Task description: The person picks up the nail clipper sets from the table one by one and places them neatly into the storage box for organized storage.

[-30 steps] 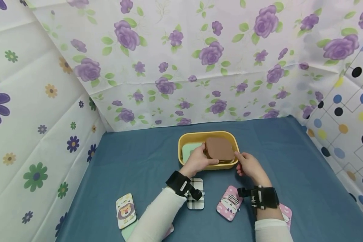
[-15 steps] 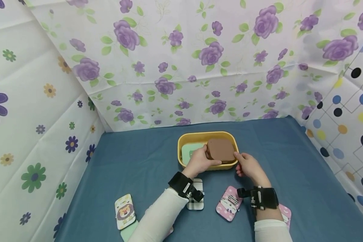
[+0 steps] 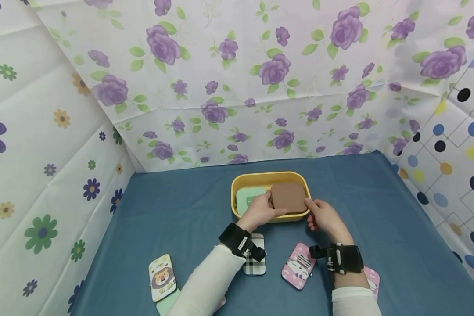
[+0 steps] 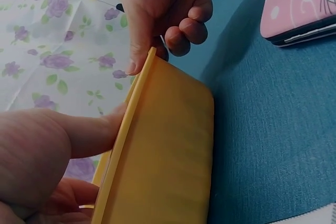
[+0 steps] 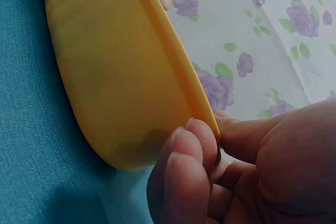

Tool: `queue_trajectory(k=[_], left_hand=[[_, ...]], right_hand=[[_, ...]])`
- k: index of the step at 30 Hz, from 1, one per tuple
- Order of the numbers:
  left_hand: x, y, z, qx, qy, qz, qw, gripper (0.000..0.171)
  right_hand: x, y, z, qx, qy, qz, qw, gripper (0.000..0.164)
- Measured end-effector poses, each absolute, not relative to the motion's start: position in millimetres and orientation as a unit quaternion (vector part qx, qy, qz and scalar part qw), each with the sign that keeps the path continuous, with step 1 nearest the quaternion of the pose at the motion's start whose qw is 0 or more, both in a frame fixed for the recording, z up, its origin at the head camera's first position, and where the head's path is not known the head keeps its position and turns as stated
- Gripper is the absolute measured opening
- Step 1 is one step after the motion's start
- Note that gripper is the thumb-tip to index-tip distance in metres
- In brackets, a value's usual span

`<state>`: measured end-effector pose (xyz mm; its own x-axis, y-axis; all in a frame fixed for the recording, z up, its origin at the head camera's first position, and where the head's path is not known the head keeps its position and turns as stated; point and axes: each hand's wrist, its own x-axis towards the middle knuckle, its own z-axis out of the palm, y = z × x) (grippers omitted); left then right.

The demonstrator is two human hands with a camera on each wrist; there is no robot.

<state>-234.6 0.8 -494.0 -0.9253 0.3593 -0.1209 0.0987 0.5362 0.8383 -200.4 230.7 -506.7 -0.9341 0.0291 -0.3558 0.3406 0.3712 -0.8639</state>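
A yellow plastic bin [image 3: 260, 178] stands at the back middle of the blue cloth. Inside it, on the right, is a brown rounded-square case [image 3: 288, 197]; a mint green case [image 3: 245, 197] lies on the left. My left hand [image 3: 258, 210] reaches over the front rim and grips the brown case, thumb along its near side and fingers at its left edge. My right hand [image 3: 324, 215] pinches the bin's front right rim between thumb and fingers; in the right wrist view the curled fingers [image 5: 184, 153] lie against the outer wall. The brown case is hidden in both wrist views.
Nearer me lie a plaid case [image 3: 256, 259], a pink cartoon case [image 3: 299, 266] and a lion-printed case [image 3: 162, 277] overlapping a mint one [image 3: 166, 303]. Another pink case [image 3: 373, 281] shows beside my right forearm. A floral sheet [image 3: 221, 87] hangs behind the bin.
The brown case has shifted slightly right and toward me within the bin, my left hand moving with it. My right hand has stayed at the rim.
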Motion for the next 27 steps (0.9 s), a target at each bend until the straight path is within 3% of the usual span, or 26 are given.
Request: queue_trajectory(k=[8, 27], left_hand=[[-234.2, 0.7, -492.7, 0.130, 0.861, 0.469, 0.147, 0.037], [-235.5, 1.2, -494.9, 0.142, 0.868, 0.455, 0.139, 0.038]], right_hand=[[-200.5, 231.3, -507.2, 0.116, 0.814, -0.551, 0.141, 0.049], [-200.7, 230.6, -508.4, 0.111, 0.816, -0.551, 0.139, 0.049]])
